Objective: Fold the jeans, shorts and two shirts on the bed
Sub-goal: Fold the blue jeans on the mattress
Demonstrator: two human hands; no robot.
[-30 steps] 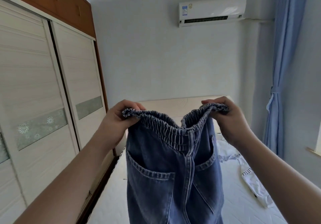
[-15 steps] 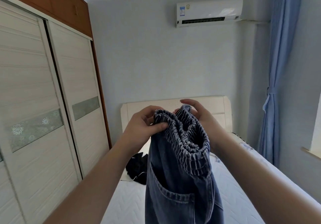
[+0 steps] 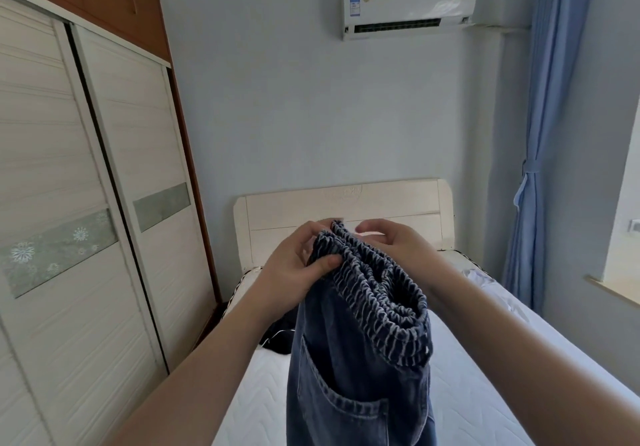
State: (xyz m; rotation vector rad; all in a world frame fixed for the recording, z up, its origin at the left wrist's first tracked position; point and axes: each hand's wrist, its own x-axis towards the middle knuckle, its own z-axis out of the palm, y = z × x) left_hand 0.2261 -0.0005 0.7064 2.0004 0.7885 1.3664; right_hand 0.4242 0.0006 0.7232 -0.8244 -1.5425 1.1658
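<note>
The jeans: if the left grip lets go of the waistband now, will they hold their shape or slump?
Probably slump. The jeans hang limp below the waistband, so the denim looks floppy. The left hand pinches the gathered elastic, while the right hand looks loosely open behind it, so it might not catch them. Their long drape suggests some weight.

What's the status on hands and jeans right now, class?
Left hand pinches the waistband. Right hand behind it, grip unclear. Jeans hang doubled lengthwise above the bed. Dark garment lies underneath.
</note>
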